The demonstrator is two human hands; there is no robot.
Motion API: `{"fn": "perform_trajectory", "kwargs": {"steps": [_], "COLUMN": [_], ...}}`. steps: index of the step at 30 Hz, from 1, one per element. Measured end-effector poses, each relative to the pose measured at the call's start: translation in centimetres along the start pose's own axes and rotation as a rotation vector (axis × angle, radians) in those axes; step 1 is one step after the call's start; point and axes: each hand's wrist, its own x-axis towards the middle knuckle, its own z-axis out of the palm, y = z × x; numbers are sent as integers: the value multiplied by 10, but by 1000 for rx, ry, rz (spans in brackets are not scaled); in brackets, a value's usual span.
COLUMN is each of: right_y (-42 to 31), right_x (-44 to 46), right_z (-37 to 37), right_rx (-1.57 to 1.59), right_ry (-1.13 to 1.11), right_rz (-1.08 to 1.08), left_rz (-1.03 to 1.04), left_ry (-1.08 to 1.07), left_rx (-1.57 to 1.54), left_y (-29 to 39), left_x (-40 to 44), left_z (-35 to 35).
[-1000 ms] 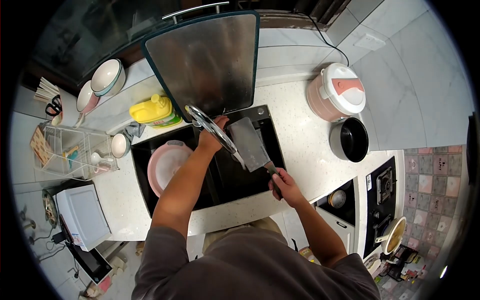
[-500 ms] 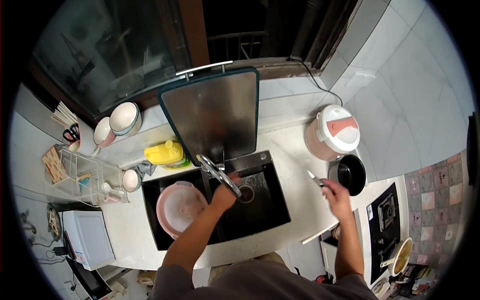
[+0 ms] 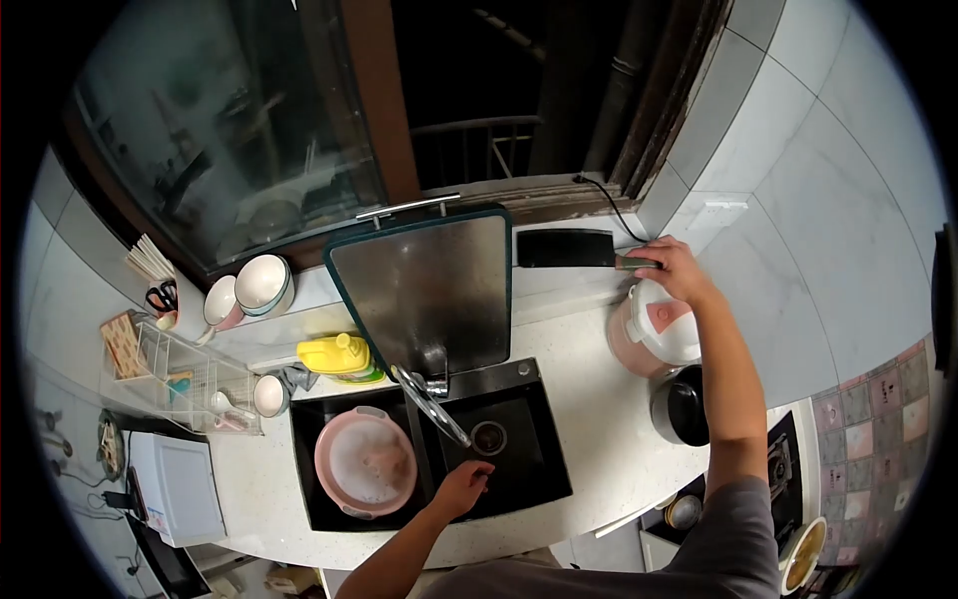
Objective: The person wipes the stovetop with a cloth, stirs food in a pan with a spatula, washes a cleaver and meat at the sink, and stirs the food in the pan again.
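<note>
A cleaver (image 3: pixel 567 249) with a broad dark blade and a greenish handle is held level at the window ledge, right of the upright cutting board (image 3: pixel 429 285). My right hand (image 3: pixel 671 268) is wrapped round its handle, above the rice cooker (image 3: pixel 654 324). Over the front of the right sink basin (image 3: pixel 534 439) hangs my left hand (image 3: pixel 464 489), fingers curled in, nothing visible in them. The chrome faucet (image 3: pixel 431 404) reaches over that basin, just beyond the left hand. In the left basin stands a pink tub (image 3: pixel 323 461) of sudsy water, its submerged contents unclear.
A yellow jug (image 3: pixel 334 354) stands behind the sink. Bowls (image 3: pixel 263 284) line the ledge, and a wire dish rack (image 3: pixel 190 374) sits at left. A black pot (image 3: pixel 683 407) stands by the rice cooker, partly behind my right arm. A stove (image 3: pixel 783 469) is at far right.
My right hand has carried the cleaver from over the right counter up to the window ledge. My left hand has drawn back from beneath the faucet toward the sink's front.
</note>
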Motion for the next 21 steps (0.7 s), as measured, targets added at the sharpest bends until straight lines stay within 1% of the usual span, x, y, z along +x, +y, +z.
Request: {"fn": "perform_trajectory", "kwargs": {"steps": [1, 2, 4, 6, 8, 10, 11, 12, 14, 15, 16, 18, 19, 20, 21], "right_y": [4, 8, 10, 4, 3, 2, 1, 0, -13, -21, -30, -72, -107, -137, -169], "right_x": [10, 18, 31, 44, 53, 61, 63, 64, 59, 54, 52, 26, 1, -24, -53], "right_z": [7, 14, 28, 37, 56, 71, 77, 84, 93, 98, 105, 126, 134, 155, 174], "right_rx": [0, -2, 17, 75, 72, 70, -10, -8, -96, -138, -57, 106, 478, 623, 755], "right_ry": [-38, -74, -38, -51, -33, 7, 50, 44, 198, 315, 445, 660, 621, 628, 623], "right_rz": [-20, -40, -42, -8, 3, -40, -82, -78, -139, -169, -138, -13, 186, 289, 310], "left_rz": [-42, -37, -79, -64, -62, -57, -49, -55, 16, 22, 22, 26, 23, 161, 242], "left_ry": [-31, -27, -76, -68, -19, -14, -6, -10, 4, 34, 67, 154, 237, 313, 417], "left_rx": [29, 27, 87, 91, 22, 37, 55, 53, 21, 32, -7, -158, -264, -400, -477], "left_y": [3, 8, 14, 7, 2, 3, 4, 1, -2, 0, -7, -9, 3, 21, 35], "left_x": [-3, -6, -10, -9, -11, -12, -12, -12, -13, -12, -8, 3, 6, 7, 5], "left_z": [-4, -6, -11, -10, -9, -7, -7, -5, -1, 3, 8, 14, 16, 15, 17]}}
